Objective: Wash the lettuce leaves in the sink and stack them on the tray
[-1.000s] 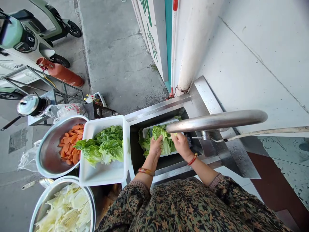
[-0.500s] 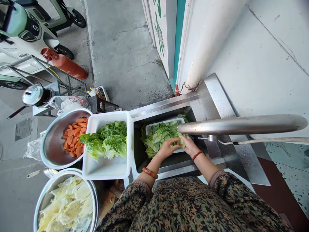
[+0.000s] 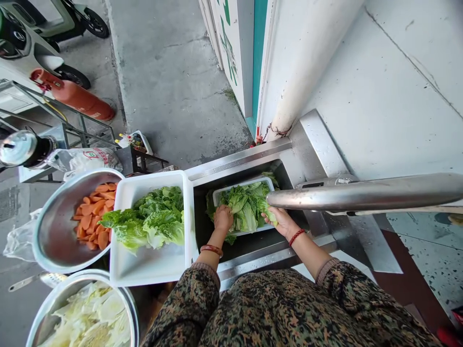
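Some greens [image 3: 248, 214] are lying mid-frame, seemingly being sorted; the right hand [image 3: 282, 222] is pinching a leaf [image 3: 271, 216], the left hand [image 3: 223, 218] is resting curled, hold unclear; the next move is probably calling for gentle separating.

left hand [image 3: 223, 220] and right hand [image 3: 284, 223] held apart, low in front of the body
the left forearm [image 3: 217, 238] and right forearm [image 3: 311, 252] slant inward; the left hand is back up, fingers bent down and partly hidden, while the right angles inward, fingers curled in a grip.
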The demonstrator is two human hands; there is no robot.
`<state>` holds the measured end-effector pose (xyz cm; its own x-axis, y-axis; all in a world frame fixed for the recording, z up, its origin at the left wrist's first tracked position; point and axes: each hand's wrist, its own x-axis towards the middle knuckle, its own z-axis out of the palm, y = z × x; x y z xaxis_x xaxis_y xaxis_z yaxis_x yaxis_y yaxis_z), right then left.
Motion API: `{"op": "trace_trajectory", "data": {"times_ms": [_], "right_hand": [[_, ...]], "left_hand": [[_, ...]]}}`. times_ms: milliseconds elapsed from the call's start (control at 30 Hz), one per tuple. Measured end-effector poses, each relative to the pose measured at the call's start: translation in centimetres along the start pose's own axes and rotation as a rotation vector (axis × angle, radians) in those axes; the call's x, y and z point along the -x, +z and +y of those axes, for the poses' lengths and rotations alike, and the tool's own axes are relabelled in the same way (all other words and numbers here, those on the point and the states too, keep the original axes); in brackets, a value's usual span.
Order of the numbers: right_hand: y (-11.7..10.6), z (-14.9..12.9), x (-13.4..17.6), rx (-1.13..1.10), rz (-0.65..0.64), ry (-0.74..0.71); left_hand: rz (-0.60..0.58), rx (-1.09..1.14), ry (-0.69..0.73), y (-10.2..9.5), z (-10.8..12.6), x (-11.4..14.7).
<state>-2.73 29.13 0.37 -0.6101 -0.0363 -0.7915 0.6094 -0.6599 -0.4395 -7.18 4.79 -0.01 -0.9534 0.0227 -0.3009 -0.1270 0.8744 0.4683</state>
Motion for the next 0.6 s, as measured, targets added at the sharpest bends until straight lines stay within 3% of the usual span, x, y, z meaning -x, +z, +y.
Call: {"op": "trace_trajectory", "data": {"times_ms": [100,200,267,367,467,600], "right_hand": [[0.6,-0.2,0.7,-0.022,-0.010,0.038],[1.8,0.5,1.4,-0.068,-0.106,0.074],[2.8,1.0,1.8,-0.098,-0.205,0.036],[3.6,1.1,1.7,-0.113,-0.295,-0.074],[3.5,0.3,0.9,-0.100,-0.249,-0.108],[3.6,-0.8,-0.3,-0.124,-0.193,-0.154]], "left_hand": [[0.053,0.139,0.042,-1.2,2.1,0.5],[0.119,0.328,0.107,-1.6,5.5,1.8],[0.078,0.369,0.242,-1.2,8.1,3.0],[-0.032,0.217,0.503,-0.2,11.0,4.9],[-0.076,0.110,0.645,0.5,11.7,6.5],[-0.086,0.188,0.630,0.3,10.0,6.9]]}}
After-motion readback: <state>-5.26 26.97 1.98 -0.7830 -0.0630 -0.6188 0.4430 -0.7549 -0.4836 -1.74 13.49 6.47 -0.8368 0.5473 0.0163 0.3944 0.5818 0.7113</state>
